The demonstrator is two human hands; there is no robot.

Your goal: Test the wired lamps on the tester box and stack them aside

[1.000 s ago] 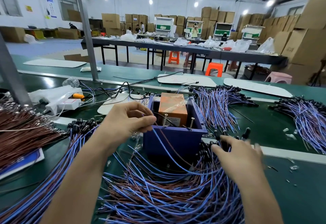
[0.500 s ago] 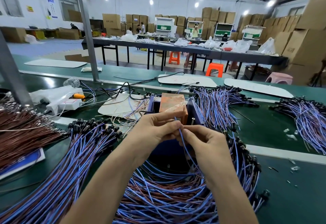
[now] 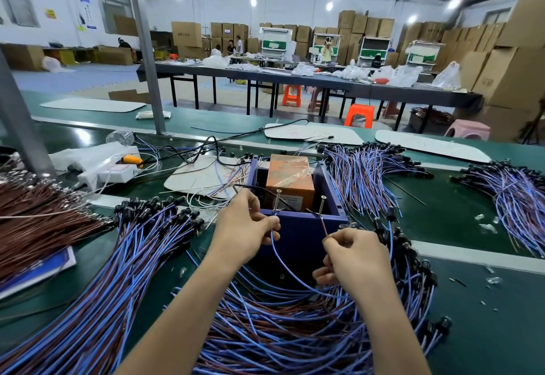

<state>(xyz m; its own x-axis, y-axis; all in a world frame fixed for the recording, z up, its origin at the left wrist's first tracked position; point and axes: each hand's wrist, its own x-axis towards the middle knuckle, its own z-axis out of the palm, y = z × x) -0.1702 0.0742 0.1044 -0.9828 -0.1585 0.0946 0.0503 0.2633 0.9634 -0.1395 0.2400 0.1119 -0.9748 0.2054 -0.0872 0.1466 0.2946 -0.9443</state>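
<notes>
- The wired lamp (image 3: 275,249) under test is a thin blue lead and a brown lead, looping in front of the blue tester box (image 3: 300,236). Its lamp head cannot be picked out.
- The left hand (image 3: 246,231) has its fingers pinched on the blue lead, whose tip is at the left screw (image 3: 277,201).
- The right hand (image 3: 358,261) has its fingers pinched on the brown lead, just below the right screw (image 3: 321,206).
- An orange unit (image 3: 290,180) sits inside the box.
- Heaps of similar lamps (image 3: 280,333) crowd the green table (image 3: 477,333) under both forearms and around the box.
</notes>
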